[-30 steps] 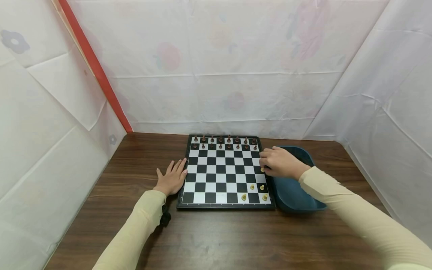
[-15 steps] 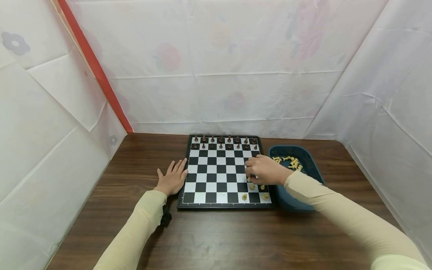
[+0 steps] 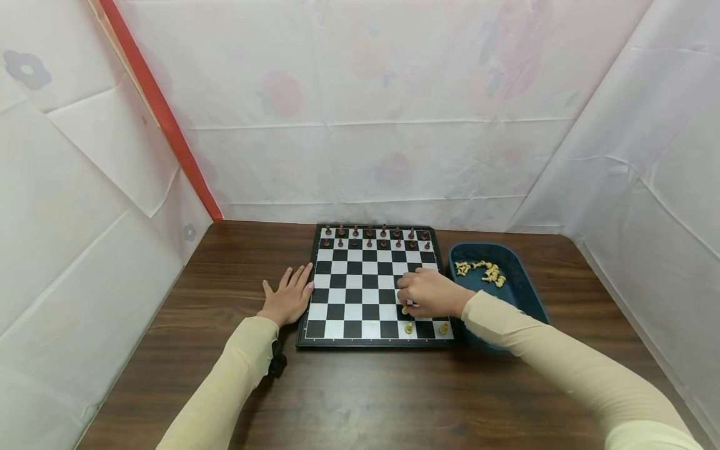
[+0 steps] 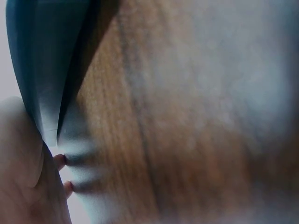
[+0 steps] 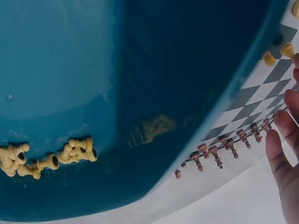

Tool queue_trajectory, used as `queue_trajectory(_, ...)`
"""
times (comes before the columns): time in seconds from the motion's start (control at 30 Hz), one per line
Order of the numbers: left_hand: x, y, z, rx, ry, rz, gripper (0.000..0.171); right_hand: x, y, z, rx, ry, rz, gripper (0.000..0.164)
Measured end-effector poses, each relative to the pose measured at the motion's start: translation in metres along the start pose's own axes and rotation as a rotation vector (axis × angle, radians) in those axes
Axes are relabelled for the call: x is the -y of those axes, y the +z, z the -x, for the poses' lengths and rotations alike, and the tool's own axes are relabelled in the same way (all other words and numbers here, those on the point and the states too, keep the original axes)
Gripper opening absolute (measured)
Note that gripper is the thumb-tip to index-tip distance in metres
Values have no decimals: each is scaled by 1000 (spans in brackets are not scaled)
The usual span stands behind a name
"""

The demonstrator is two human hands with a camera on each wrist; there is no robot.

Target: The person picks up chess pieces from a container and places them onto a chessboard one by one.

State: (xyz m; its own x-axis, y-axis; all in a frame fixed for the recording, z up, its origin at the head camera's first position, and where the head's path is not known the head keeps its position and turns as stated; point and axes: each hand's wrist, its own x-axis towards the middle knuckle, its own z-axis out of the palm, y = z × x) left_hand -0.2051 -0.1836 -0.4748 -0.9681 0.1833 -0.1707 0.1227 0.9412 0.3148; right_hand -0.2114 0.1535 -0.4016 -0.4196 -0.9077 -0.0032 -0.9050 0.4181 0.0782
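My right hand point(image 3: 430, 294) is over the near right part of the chessboard point(image 3: 360, 290). Its fingertips pinch a pale yellow chess piece point(image 5: 288, 50) low over a square; the fingers partly cover it, so its kind is unclear. Another pale yellow piece point(image 5: 268, 58) stands beside it in the right wrist view. Two more, a light piece point(image 3: 409, 328) and a corner piece point(image 3: 444, 328), stand on the nearest row. My left hand point(image 3: 285, 301) lies with fingers spread and straight, fingertips at the board's left edge.
Dark red-brown chess pieces point(image 3: 384, 243) fill the two far rows. Right of the board stands a blue plastic tub point(image 3: 529, 294), partly under my right forearm, with several loose light pieces point(image 3: 490, 272) inside. White sheeting point(image 3: 360, 162) hangs behind the wooden table point(image 3: 349, 394).
My right hand has moved left and nearer across the board with the chess piece, from the board's right edge beside the tub. The tub's light pieces have come into sight. My left hand stays put.
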Motion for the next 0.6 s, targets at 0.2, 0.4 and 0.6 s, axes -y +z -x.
queue_trajectory(0.2,1,1,0,-1,-1,3,57,2,3,0,8,3,-1,4)
queue_trajectory(0.4,1,2,0,-10,-2,7,56,2,4,1,3,0,10,5)
queue_trajectory(0.6,1,2,-1,-11,7,13,56,-3,-3,9,24,39,8,10)
